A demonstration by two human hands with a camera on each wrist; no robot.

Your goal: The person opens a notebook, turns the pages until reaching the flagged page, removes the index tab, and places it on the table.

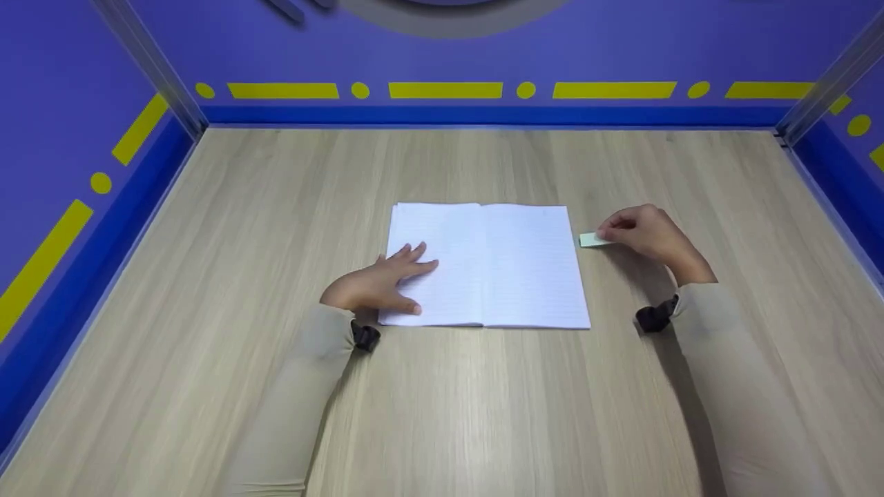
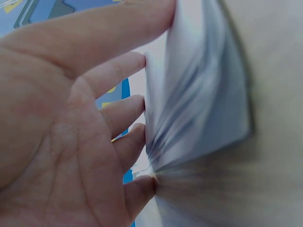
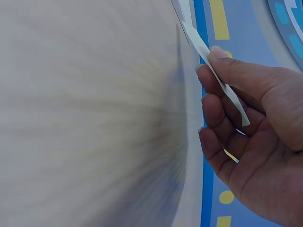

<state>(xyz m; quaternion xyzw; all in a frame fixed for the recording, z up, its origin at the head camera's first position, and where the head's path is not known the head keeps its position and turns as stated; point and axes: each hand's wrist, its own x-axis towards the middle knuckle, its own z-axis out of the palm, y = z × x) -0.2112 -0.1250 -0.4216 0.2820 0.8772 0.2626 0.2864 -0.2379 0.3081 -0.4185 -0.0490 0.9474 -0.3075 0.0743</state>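
An open notebook (image 1: 528, 269) with lined white pages lies in the middle of the table. My left hand (image 1: 383, 281) rests on its left page, fingers spread and straight. In the left wrist view the fingertips press on the page, and the page edges (image 2: 199, 104) fan out beside the thumb. Just past the notebook's right edge, my right hand (image 1: 646, 233) pinches a pale green paper strip (image 1: 591, 239) between thumb and index finger. In the right wrist view the strip (image 3: 201, 47) slants across the fingers, one end hanging toward the palm.
The wooden table (image 1: 442, 414) carries the notebook. Purple-blue panels with yellow marks (image 1: 445, 90) wall it in at the back and both sides. Each sleeve has a small black wrist camera (image 1: 652, 318) strapped at the cuff.
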